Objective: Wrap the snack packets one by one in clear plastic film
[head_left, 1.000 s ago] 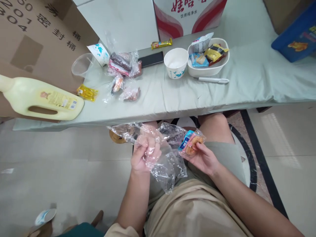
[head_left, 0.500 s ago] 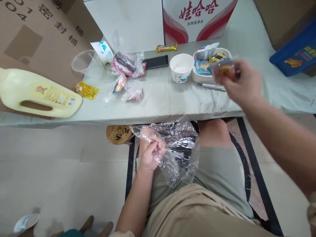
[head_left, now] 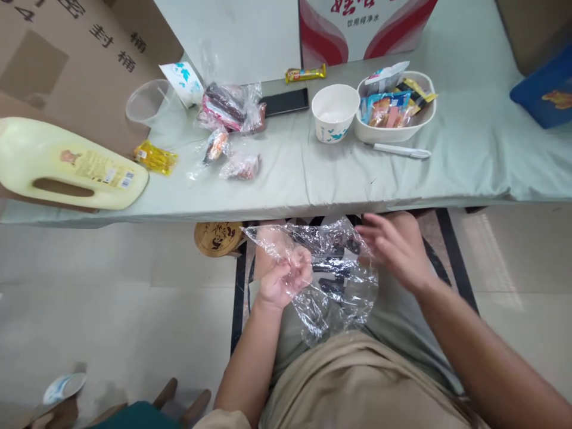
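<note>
Right hand [head_left: 395,250] is back from the white oval bowl of wrapped snacks [head_left: 422,116] with fingers spread and empty — the packet it carried got dropped off there. Left hand [head_left: 283,280] is pinched on the crinkled clear plastic bag [head_left: 333,280] over my lap — so the bag's emptied.

The bag [head_left: 330,280] was thin, clear plastic, shiny and crinkly. The surface [head_left: 286,179] wore a smooth, dull, pale green cloth. The big bottle [head_left: 67,173] was smooth yellow plastic. The cup [head_left: 334,113] looked like white paper. The boxes [head_left: 67,53] were plain brown cardboard. The floor [head_left: 111,310] was smooth, slightly shiny tile
</note>
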Tool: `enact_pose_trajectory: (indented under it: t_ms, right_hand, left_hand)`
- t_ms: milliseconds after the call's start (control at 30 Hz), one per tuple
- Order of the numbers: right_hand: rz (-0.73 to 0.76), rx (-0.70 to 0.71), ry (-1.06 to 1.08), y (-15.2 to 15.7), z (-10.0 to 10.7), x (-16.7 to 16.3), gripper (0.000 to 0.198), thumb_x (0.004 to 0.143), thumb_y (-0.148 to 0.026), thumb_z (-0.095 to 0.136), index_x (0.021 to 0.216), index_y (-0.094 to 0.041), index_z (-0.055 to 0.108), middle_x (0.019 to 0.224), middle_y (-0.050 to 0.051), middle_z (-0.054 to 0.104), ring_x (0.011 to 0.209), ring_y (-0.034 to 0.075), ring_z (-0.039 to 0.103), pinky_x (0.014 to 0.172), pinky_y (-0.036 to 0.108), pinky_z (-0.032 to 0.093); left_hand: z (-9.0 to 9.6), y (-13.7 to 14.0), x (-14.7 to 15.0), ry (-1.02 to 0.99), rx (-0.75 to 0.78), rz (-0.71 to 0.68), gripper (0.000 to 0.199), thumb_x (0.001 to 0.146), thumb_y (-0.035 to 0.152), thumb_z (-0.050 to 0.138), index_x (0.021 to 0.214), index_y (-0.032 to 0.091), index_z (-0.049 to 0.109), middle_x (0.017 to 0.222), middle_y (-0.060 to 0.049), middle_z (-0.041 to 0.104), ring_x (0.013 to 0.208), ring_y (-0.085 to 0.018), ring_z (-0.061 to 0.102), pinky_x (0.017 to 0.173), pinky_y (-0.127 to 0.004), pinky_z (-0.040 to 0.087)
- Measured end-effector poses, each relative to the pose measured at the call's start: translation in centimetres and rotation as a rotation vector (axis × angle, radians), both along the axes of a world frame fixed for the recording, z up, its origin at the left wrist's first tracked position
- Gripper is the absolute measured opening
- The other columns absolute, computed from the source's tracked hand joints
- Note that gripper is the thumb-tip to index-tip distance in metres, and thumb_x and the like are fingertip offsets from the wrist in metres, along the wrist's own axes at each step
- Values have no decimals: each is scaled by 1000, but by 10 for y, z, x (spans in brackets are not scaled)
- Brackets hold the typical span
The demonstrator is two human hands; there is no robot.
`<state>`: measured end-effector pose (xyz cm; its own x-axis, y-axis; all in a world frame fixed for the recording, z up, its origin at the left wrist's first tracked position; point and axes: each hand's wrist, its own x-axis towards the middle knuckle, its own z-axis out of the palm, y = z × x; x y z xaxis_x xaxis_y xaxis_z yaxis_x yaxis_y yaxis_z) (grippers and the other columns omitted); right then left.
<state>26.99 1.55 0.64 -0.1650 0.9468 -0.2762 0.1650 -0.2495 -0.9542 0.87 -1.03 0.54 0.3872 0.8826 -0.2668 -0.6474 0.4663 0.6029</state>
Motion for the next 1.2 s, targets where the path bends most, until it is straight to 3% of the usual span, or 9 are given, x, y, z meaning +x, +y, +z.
enact_pose_trajectory:
  t_ms: [67, 133, 267, 367, 500, 667, 833, 1000, 1200]
  right_hand:
    - [26, -165, 272, -36, -14, -6, 77, 88, -73, 54, 150, -31, 36, 130, 15, 69, 110, 28, 71, 89, 45, 60]
    - [-13, -236, 343, -53, -17, -8, 87, 84, -68, 65, 154, -30, 29, 110, 11, 76, 93, 24, 75, 82, 40, 61]
    - [-278, -143, 206, -47, -11, 5, 77, 89, -52, 68, 152, -29, 31, 88, 3, 75, 62, 16, 68, 60, 29, 56]
    - [-378, -41, 208, -35, -7, 19, 80, 91, -51, 65, 156, -34, 23, 103, 5, 75, 70, 17, 72, 62, 31, 59]
    - [-227, -100, 266, -37, -6, 19, 96, 86, -51, 73, 159, -36, 13, 110, 8, 75, 86, 23, 75, 76, 39, 62]
    - [-208, -236, 318, -47, 0, 4, 103, 82, -54, 75, 160, -33, 11, 95, 4, 75, 72, 20, 71, 67, 34, 59]
    - [-288, -301, 254, -48, 9, 3, 98, 79, -55, 75, 157, -30, 20, 83, -2, 69, 45, 8, 48, 41, 21, 37]
    - [-53, -406, 246, -51, 9, 14, 96, 82, -55, 73, 158, -28, 22, 91, 4, 73, 48, 8, 45, 44, 22, 39]
    - [-105, -160, 298, -48, -5, 16, 97, 83, -50, 74, 159, -33, 17, 122, 11, 71, 89, 18, 69, 74, 32, 58]
  left_hand:
    - [-1, 1, 1, 62, -7, 7, 35, 69, 46, 81, 75, 16, 64, 82, -3, 61, 45, -3, 40, 39, -21, 26]
    - [-1, 3, 2, 144, -34, 3, 37, 68, 47, 83, 77, 16, 64, 85, -4, 65, 46, -4, 44, 41, -22, 32]
    - [0, 10, 0, 459, -131, 61, 43, 64, 48, 88, 81, 16, 65, 78, -3, 69, 58, -10, 60, 52, -22, 47]
    - [-3, 12, -1, 666, -173, 159, 49, 62, 54, 89, 74, 16, 59, 62, 2, 62, 52, -9, 58, 47, -18, 42]
    - [-5, 8, 1, 661, -164, 263, 56, 60, 60, 88, 75, 18, 53, 59, 6, 58, 45, -7, 54, 41, -16, 36]
    - [-3, 7, 3, 711, -111, 399, 54, 66, 58, 85, 79, 20, 49, 60, 8, 56, 39, -2, 40, 35, -14, 22]
    - [-1, 13, 0, 746, -27, 485, 51, 71, 55, 84, 82, 22, 47, 57, 9, 52, 39, -1, 33, 36, -13, 21]
    - [0, 15, -1, 753, -10, 524, 51, 72, 57, 82, 82, 23, 45, 56, 11, 50, 36, -1, 29, 35, -14, 20]
    - [2, 11, -6, 737, -92, 353, 53, 65, 54, 87, 81, 21, 49, 58, 9, 53, 38, 0, 32, 34, -13, 18]
